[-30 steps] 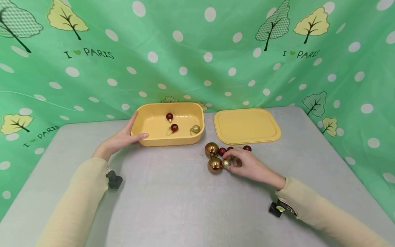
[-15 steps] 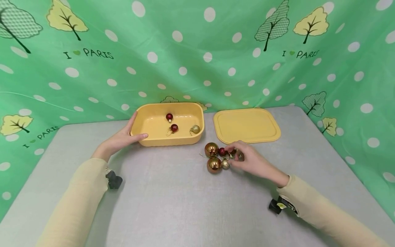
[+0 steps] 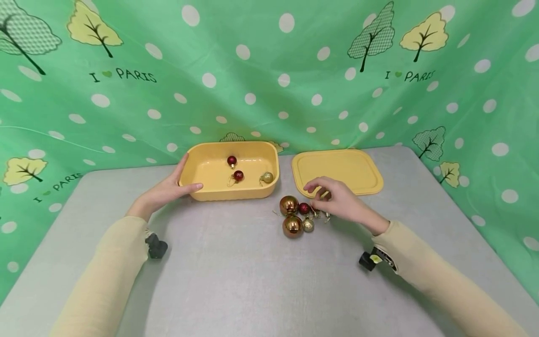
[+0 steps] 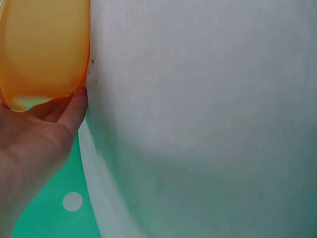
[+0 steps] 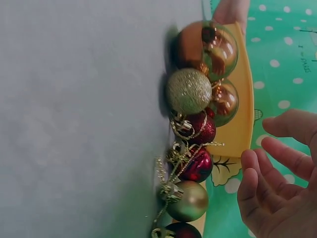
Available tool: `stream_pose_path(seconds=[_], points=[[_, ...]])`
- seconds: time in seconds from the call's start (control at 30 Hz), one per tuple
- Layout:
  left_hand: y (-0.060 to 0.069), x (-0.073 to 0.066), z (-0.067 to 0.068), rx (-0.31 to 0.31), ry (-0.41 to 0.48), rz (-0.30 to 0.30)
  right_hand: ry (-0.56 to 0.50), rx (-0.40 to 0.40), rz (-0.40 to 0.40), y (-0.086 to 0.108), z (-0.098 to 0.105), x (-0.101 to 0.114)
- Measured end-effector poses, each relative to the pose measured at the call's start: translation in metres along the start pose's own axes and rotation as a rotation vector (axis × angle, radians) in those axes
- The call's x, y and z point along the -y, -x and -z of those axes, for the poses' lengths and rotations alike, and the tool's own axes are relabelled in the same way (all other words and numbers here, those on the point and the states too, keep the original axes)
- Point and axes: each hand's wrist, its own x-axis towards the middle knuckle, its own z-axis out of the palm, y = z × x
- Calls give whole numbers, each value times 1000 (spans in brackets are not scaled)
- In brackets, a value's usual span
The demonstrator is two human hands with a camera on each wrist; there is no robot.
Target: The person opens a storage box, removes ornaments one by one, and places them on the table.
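My left hand (image 3: 162,189) grips the left end of a yellow plastic box (image 3: 231,193), thumb at the front and fingers round the side. The left wrist view shows the fingers against its wall (image 4: 47,49). Inside lie two dark red Christmas baubles (image 3: 238,175) and a gold one (image 3: 266,177). Above a bauble cluster, my right hand (image 3: 338,201) hovers with loosely bent fingers, holding nothing. The cluster has two large copper baubles (image 3: 292,226), a glittery gold one (image 5: 189,91), red ones (image 5: 198,163) and a matte gold one (image 5: 188,201). In the head view my hand hides part of it.
A yellow lid (image 3: 341,168) lies flat to the right of the box, behind the cluster. The grey table (image 3: 236,281) ends at a green dotted curtain (image 3: 269,61) at the back. Gold strings (image 5: 171,173) tangle between the small baubles.
My right hand has moved back and up from the glittery gold bauble, over the rear of the cluster towards the lid. The left hand and the box have stayed put.
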Motion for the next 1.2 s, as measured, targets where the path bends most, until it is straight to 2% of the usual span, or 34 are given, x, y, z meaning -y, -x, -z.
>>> stream_pose_path(seconds=[0.1,0.57,0.77,1.0,1.2], points=[[-4,8,1,-5,-15,1,4,7,0,-9,1,1],[-2,5,2,3,-12,-21,40,85,5,-45,5,2],[-2,5,2,9,7,-19,58,90,23,-59,3,2],[-3,6,3,12,16,-15,74,137,27,-79,0,7],[-5,7,3,14,8,-19,29,172,37,-95,-4,15]])
